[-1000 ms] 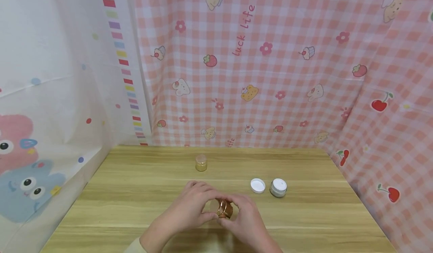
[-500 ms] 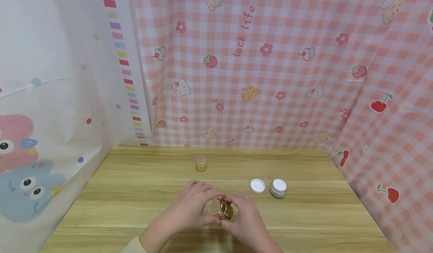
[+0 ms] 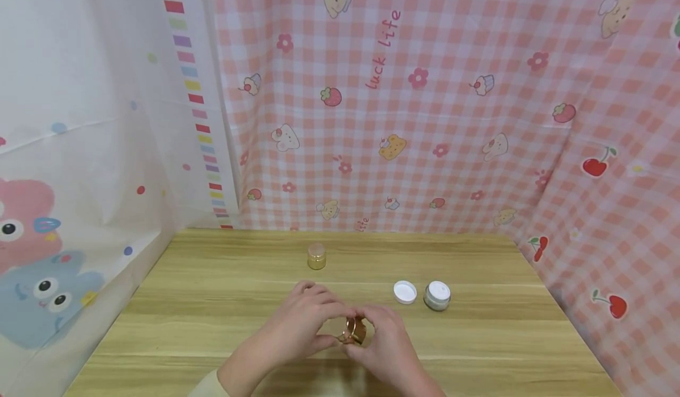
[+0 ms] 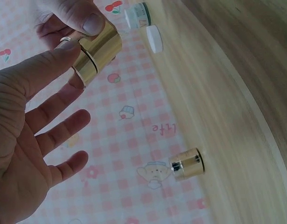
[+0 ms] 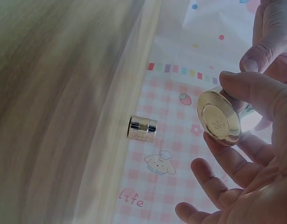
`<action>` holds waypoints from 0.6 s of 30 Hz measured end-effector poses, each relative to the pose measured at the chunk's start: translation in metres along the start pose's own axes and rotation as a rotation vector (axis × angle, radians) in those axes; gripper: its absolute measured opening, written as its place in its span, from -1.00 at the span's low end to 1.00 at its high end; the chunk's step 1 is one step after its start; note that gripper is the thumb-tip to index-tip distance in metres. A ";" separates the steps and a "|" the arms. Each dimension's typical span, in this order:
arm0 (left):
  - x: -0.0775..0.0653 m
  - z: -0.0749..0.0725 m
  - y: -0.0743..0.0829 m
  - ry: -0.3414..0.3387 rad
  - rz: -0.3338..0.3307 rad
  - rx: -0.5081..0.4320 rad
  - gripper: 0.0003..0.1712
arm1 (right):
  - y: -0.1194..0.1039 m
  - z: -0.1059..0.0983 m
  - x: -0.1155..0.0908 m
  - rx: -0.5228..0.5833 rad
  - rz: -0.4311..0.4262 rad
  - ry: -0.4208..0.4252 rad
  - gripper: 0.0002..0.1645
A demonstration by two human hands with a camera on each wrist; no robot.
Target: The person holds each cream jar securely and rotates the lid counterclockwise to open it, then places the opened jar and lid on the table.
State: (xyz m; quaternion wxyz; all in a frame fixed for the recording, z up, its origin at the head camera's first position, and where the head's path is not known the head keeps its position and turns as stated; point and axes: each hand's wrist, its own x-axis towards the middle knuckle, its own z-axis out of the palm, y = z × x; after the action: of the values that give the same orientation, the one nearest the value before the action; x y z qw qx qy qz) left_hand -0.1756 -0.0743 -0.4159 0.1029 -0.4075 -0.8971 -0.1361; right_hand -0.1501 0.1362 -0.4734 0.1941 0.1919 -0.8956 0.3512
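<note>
Two-handed hold on a gold jar (image 4: 105,46)
Left hand (image 3: 300,321) pinches the lid (image 4: 88,72) end, right hand (image 3: 386,341) grips near the base (image 5: 218,122); aligned, gentle twisting should work best.

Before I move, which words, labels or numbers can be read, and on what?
"luck life": pink-and-white checked fabric backdrop.
"life": lower on that backdrop.
Stamp on base of held shiny gold cylindrical jar: too blurred to read.
Print on glass jar with white top: too small.
</note>
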 end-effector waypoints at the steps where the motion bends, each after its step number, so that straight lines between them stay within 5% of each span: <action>1: 0.000 0.000 0.000 -0.001 -0.003 0.006 -0.38 | 0.000 0.000 0.000 0.002 0.002 -0.002 -0.40; 10: 0.001 0.000 0.000 -0.014 -0.021 0.006 -0.33 | -0.001 -0.001 0.001 -0.004 0.014 -0.010 -0.35; 18: 0.000 0.003 -0.003 -0.014 0.040 0.054 -0.31 | 0.000 -0.002 0.001 0.016 0.013 -0.031 -0.42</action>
State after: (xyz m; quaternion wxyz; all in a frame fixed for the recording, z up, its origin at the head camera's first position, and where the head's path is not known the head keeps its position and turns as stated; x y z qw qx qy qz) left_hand -0.1780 -0.0750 -0.4189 0.1102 -0.4233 -0.8929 -0.1070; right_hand -0.1510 0.1372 -0.4717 0.1765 0.1930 -0.8969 0.3565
